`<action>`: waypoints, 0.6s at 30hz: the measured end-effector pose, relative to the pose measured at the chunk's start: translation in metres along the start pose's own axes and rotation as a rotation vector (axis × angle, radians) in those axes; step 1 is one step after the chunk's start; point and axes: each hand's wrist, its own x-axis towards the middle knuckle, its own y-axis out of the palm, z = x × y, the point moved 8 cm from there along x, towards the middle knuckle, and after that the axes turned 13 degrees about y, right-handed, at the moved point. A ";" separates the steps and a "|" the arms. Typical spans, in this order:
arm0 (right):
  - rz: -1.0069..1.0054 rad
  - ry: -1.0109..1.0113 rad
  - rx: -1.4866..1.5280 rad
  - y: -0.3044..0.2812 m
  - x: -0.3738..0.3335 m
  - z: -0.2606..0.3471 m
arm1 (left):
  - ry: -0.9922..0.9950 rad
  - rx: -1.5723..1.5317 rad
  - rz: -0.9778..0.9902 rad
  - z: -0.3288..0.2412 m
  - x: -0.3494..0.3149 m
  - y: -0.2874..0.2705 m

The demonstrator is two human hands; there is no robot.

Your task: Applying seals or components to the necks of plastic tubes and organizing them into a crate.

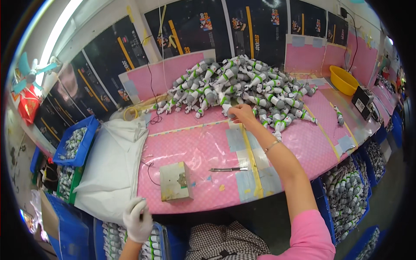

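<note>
A big heap of small white, grey and green toy figures (260,82) lies on the pink-covered table. My bare right hand (243,115) reaches to the heap's front edge, thumb and fingers pinched on the grey end of one toy figure (226,108). My left hand (138,221), in a white glove, is held above a blue bin of similar figures (112,236) at the lower left. Its fingers are curled in, and I cannot make out what they hold, if anything. A grey metal box (173,184) with a cable and a thin brush-like tool (229,169) lie between my hands.
White sheeting (112,160) covers the table's left end, beside a blue tray of small parts (77,141). A yellow basin (343,80) and a black device (363,102) stand at the far right. Blue bins full of figures (346,195) stand below the right edge.
</note>
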 end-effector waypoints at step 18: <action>0.638 0.056 -0.009 0.088 -0.216 -0.013 | -0.597 -0.798 0.801 -0.046 0.044 0.114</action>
